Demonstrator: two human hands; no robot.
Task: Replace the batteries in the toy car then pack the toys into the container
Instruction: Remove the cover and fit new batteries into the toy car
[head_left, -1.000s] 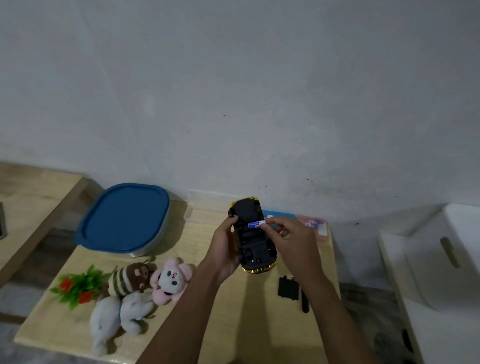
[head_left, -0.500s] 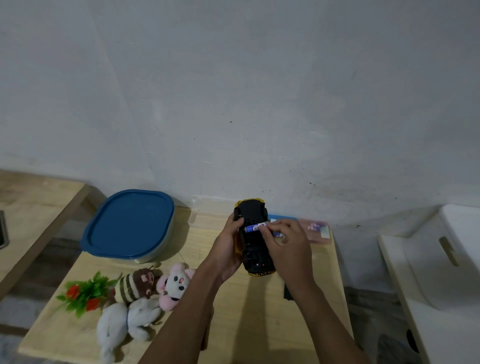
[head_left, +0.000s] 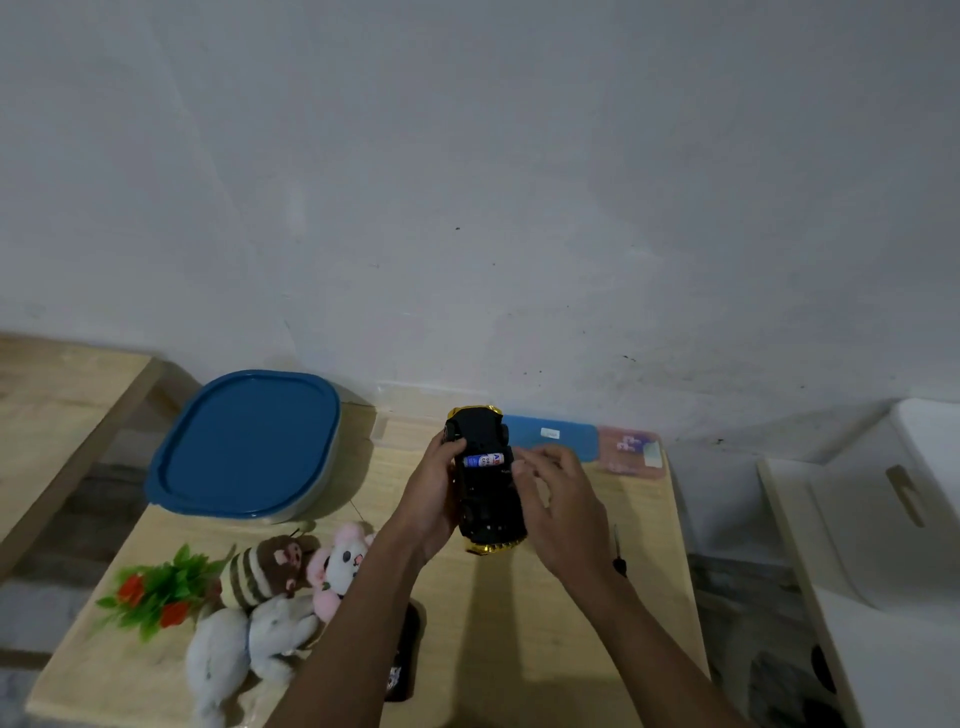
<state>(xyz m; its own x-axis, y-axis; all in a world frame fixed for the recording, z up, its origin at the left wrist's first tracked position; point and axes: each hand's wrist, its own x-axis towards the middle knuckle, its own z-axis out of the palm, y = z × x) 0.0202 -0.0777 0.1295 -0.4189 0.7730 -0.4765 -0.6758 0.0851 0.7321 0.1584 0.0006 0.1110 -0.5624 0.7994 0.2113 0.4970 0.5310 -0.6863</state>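
My left hand (head_left: 434, 493) grips the toy car (head_left: 491, 499), held upside down above the wooden table (head_left: 519, 639), black underside up and gold body showing at both ends. A blue-and-white battery (head_left: 483, 460) lies crosswise in the underside near the far end. My right hand (head_left: 563, 501) is beside the car with loosely spread fingers, its fingertips at the battery's right end. The blue-lidded container (head_left: 244, 441) sits shut at the table's back left. A brown striped plush (head_left: 265, 569), a pink-and-white plush (head_left: 340, 564) and a grey-white plush (head_left: 244, 649) lie at the front left.
A plastic plant with red flowers (head_left: 156, 592) lies left of the plushes. A black flat object (head_left: 402, 654) shows under my left forearm. A dark screwdriver (head_left: 617, 556) lies by my right wrist. A blue-and-pink flat case (head_left: 587, 441) lies by the wall. A white bin (head_left: 883, 499) stands right.
My right hand brought the battery left onto the car's underside, and it now lies crosswise there. The fingers have loosened from their pinch. The camera has tilted slightly.
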